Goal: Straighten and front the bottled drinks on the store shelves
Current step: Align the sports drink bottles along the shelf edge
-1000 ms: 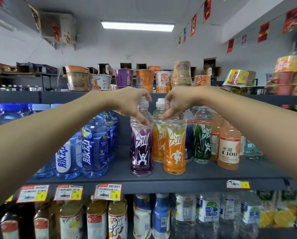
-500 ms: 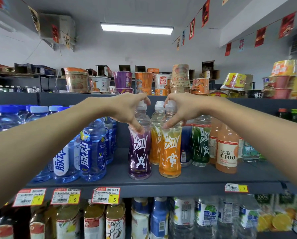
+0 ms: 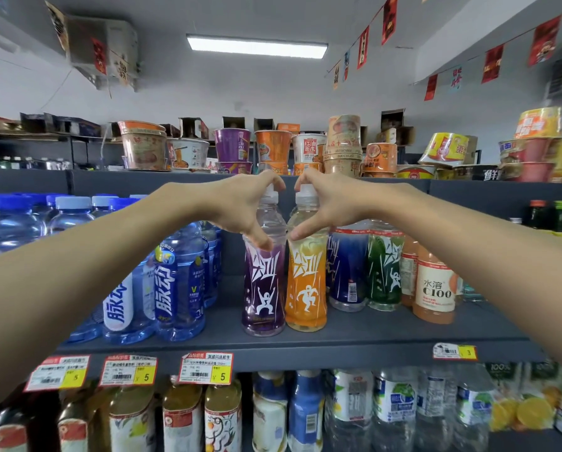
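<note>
A purple drink bottle [image 3: 262, 288] and an orange drink bottle [image 3: 305, 285] stand upright side by side near the front of the grey middle shelf [image 3: 354, 340], labels facing me. My left hand [image 3: 240, 207] grips the purple bottle's neck, fingers over the white cap and thumb on its shoulder. My right hand [image 3: 331, 203] grips the orange bottle's neck the same way. Behind and to the right stand a blue bottle [image 3: 346, 272], a green bottle [image 3: 384, 272] and a peach C100 bottle [image 3: 434, 288].
Blue-labelled water bottles [image 3: 175, 282] crowd the shelf's left part. Instant noodle cups [image 3: 273, 148] line the top shelf. More bottles [image 3: 305, 415] fill the shelf below, under yellow price tags [image 3: 206, 368]. A gap lies between the water bottles and the purple bottle.
The purple and orange bottles have been brought together, upright and touching at the shelf front. Both hands keep their hold on the necks; the view has tilted slightly upward.
</note>
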The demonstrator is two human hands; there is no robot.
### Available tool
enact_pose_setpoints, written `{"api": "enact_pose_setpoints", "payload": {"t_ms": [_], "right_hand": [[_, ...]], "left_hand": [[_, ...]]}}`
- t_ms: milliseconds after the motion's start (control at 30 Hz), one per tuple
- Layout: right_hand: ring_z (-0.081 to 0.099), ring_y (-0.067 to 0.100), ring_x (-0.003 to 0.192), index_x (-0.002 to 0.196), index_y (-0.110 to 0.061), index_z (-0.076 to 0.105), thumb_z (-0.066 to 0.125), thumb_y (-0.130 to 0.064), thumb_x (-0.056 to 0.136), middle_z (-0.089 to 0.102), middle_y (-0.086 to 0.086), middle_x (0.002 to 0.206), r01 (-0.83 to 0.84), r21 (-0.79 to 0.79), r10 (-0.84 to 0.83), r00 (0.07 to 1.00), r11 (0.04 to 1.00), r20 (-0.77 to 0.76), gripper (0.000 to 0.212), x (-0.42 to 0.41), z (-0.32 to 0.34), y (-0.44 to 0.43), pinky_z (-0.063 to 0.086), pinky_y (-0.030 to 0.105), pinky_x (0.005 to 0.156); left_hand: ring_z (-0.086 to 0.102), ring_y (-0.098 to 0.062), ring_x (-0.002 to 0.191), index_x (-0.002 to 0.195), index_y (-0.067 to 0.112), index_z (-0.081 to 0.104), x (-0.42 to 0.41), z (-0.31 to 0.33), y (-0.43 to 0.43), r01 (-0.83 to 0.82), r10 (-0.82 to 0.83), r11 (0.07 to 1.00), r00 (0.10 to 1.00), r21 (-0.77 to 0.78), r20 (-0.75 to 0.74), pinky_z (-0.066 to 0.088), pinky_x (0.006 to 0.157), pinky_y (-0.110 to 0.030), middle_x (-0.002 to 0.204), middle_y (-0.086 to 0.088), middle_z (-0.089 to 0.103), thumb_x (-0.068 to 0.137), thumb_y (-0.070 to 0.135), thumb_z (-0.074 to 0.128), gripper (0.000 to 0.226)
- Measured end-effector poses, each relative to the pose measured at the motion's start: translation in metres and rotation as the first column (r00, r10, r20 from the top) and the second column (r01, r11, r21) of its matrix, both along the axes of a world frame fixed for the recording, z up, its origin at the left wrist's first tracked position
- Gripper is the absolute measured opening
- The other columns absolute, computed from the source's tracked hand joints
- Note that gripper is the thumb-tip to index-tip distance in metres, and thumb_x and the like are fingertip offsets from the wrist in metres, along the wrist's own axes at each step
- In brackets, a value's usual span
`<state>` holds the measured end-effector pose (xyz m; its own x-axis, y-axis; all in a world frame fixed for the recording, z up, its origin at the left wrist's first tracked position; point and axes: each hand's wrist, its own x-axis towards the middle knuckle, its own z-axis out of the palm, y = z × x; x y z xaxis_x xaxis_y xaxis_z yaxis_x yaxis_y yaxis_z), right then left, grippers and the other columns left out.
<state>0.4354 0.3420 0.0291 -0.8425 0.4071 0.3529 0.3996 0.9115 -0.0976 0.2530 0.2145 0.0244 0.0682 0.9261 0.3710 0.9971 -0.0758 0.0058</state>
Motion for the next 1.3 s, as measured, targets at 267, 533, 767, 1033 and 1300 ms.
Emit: {"api": "enact_pose_setpoints", "payload": {"t_ms": [267,533,767,1033,1300], "right_hand": [[0.058,0.006,0.091,0.141,-0.038,0.024,0.083,-0.066,0.064,0.062,-0.003,0.11,-0.005,-0.039,0.004,1.0,0.999,-0.012,0.101,0.01,-0.015,-0.002,0.046,0.034,0.082],[0.063,0.018,0.103,0.144,-0.037,0.026,0.084,-0.066,0.059,0.062,0.003,0.124,0.046,-0.072,-0.045,0.999,0.996,0.014,0.107,0.016,-0.007,-0.016,0.051,0.045,0.097],[0.062,0.019,0.106,0.143,-0.037,0.027,0.088,-0.053,0.067,0.059,0.003,0.128,0.061,-0.108,-0.06,0.998,0.992,0.016,0.099,0.02,-0.006,-0.017,0.052,0.045,0.095],[0.062,0.013,0.098,0.142,-0.038,0.027,0.089,-0.044,0.071,0.062,-0.006,0.118,0.035,-0.145,-0.042,0.998,0.989,-0.044,0.095,0.021,-0.012,-0.008,0.046,0.025,0.076],[0.063,0.024,0.109,0.143,-0.041,0.023,0.086,-0.055,0.068,0.062,0.005,0.129,0.014,-0.105,-0.017,0.999,0.994,-0.03,0.099,0.023,-0.016,-0.004,0.049,0.05,0.101]], "left_hand": [[0.05,-0.005,0.08,0.137,0.027,0.029,-0.005,-0.014,0.002,0.076,-0.083,0.993,0.994,0.093,0.071,0.04,0.059,-0.01,0.093,0.019,0.04,0.063,0.039,0.087,0.095],[0.051,-0.008,0.074,0.137,0.026,0.031,-0.004,-0.016,-0.002,0.105,-0.118,0.988,0.986,0.114,0.114,0.04,0.054,-0.01,0.09,0.015,0.045,0.064,0.033,0.085,0.091],[0.052,-0.006,0.087,0.14,0.024,0.029,-0.004,-0.017,-0.003,0.128,-0.139,0.987,0.982,0.097,0.125,0.038,0.065,-0.016,0.101,0.016,0.043,0.062,0.033,0.085,0.096],[0.054,-0.013,0.079,0.134,0.027,0.026,-0.001,-0.017,-0.002,0.13,-0.136,0.99,0.978,0.051,0.158,0.043,0.055,-0.012,0.101,0.012,0.045,0.065,0.026,0.087,0.092],[0.055,-0.013,0.08,0.136,0.028,0.024,0.004,-0.016,-0.002,0.087,-0.092,0.996,0.982,0.037,0.165,0.044,0.058,-0.012,0.104,0.011,0.041,0.066,0.024,0.088,0.094]]}}
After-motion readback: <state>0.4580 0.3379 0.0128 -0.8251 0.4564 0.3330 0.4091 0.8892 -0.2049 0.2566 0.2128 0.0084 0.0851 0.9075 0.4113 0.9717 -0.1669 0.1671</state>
